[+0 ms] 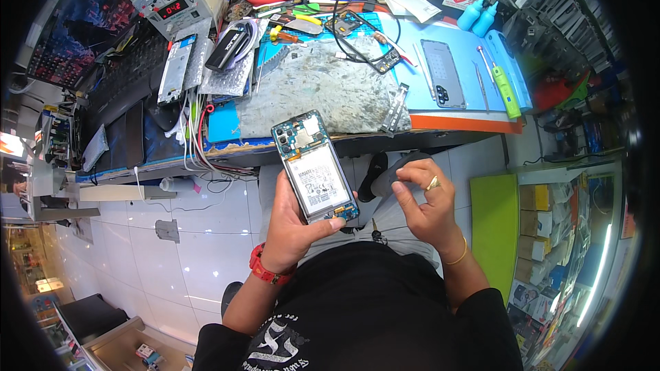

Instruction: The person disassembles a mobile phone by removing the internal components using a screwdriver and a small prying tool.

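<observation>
1. We hold an opened phone [315,172] on the near side of the worn grey mat [316,86]; in this view, its top end overlaps the mat's near edge.
2. Our left hand [290,218] is closed on the phone's lower end, the palm along one side and the thumb across the bottom strip.
3. Our right hand [432,207], near side of the mat and toward its right end, is well apart from the phone. Its fingers curl loosely, the thumb a little short of the forefinger, and we see nothing between them.
4. The phone's back is off, baring a white battery [319,182] and, at the end nearest the mat, a blue circuit board [301,135].
5. We judge the step in hand to be holding and checking the bared insides, both parts seated; the finer purpose we cannot tell.
6. The next move, in our judgement, calls for a steady left hold and a light right fingertip, clear of the small connectors.
7. Right of the mat lie a grey phone panel [443,75] with camera holes and a green-handled tool [507,93]; left of it, a silver phone frame [177,70].
</observation>
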Demonstrator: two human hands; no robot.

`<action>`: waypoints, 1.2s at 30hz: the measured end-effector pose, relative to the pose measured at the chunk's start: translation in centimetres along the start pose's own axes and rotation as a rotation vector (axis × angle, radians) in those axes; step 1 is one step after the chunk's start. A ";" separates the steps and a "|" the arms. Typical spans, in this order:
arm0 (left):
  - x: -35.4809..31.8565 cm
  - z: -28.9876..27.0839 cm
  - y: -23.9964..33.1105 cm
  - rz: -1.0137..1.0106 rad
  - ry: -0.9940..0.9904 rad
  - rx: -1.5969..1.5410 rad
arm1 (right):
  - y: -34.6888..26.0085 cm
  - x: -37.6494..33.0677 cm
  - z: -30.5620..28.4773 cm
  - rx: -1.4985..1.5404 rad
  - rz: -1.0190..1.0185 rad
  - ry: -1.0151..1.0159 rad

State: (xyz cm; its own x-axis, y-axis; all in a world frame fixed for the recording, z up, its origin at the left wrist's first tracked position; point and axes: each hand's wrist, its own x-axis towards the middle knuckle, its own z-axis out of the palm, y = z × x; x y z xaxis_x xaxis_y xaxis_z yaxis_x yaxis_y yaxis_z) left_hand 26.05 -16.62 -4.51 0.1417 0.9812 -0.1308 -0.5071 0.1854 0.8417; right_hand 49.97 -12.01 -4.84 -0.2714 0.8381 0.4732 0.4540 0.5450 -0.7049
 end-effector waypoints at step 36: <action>0.5 -0.5 -1.6 0.063 0.103 -0.037 | -3.2 -0.8 5.3 0.957 0.749 -0.194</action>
State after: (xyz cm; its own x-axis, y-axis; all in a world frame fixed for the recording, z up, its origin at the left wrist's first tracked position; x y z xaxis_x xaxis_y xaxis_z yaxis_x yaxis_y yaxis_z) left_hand 26.54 -16.42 -6.22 0.0214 0.9909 -0.1328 -0.5433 0.1231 0.8305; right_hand 44.24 -14.27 -5.75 -0.3699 0.8966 -0.2437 -0.2312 -0.3429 -0.9105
